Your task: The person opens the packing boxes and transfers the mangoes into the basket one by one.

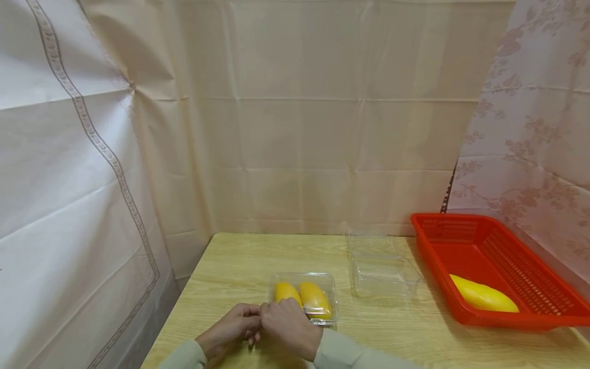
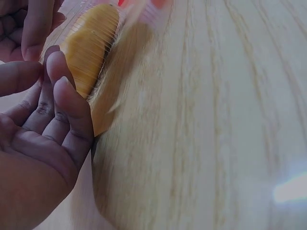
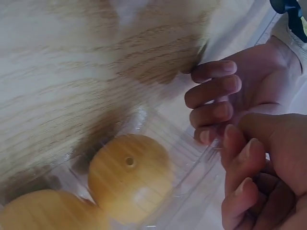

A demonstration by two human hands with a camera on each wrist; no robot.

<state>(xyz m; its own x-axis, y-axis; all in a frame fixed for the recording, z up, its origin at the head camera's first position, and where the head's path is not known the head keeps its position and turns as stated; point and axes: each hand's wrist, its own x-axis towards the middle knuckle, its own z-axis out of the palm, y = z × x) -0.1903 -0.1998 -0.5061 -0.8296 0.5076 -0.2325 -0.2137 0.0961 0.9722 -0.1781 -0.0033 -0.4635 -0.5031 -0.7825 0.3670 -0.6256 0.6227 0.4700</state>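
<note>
A clear plastic clamshell box (image 1: 333,289) stands on the table with two yellow-orange mangoes (image 1: 315,299) inside. Its ribbed clear plastic covers a mango (image 2: 91,43) in the left wrist view. At the box's near left side my two hands meet fingertip to fingertip. My left hand (image 1: 230,328) has bent fingers, with thumb and index finger together. Beside it, my right hand (image 1: 292,325) also has curled fingers and overlaps the near left part of the box in the head view. Whether a small thing lies between the fingertips is hidden.
An opened clear plastic clamshell (image 1: 382,269) lies on the table to the right, behind the filled box. Farther right, a red plastic basket (image 1: 435,277) holds a yellow mango (image 1: 484,297). Cloth curtains (image 1: 299,128) hang behind the table and on both sides.
</note>
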